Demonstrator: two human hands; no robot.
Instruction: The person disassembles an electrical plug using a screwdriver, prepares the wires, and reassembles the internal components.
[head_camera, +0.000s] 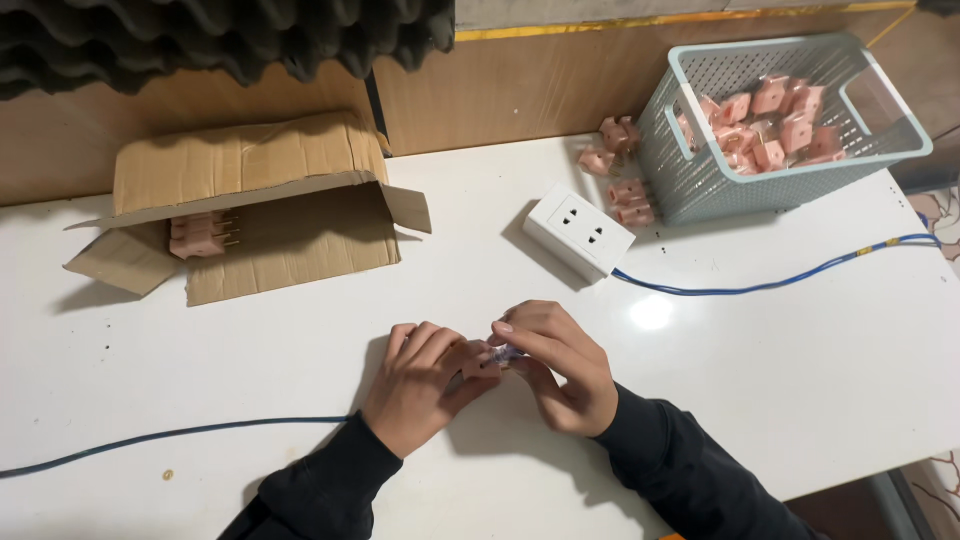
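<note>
Seen from above, a person in dark sleeves is working at a white desk (800, 380). Both hands are meeting near the middle front of the desk. The left hand (420, 385) is curling its fingers around a small pink plug piece (478, 360), which is sitting between the two hands just above the desk surface. The right hand (555, 365) is pinching the other end of that same piece, where a small clear or bluish part (503, 353) is showing; its fingers are bent and closed on it. Most of the piece is hidden by the fingers.

Behind the hands, one white socket block (578, 229) is lying on the desk, with one blue cable (780, 283) running off to the right. A second blue cable (170, 435) is trailing left along the front. At the back right, one pale blue plastic basket (700, 185) is holding many pink pieces, too many to count, with five or so loose pink pieces (618, 165) lying just beside it. At the back left, one open cardboard box (270, 190) is lying on its side with a few pink pieces (203, 236) inside.
</note>
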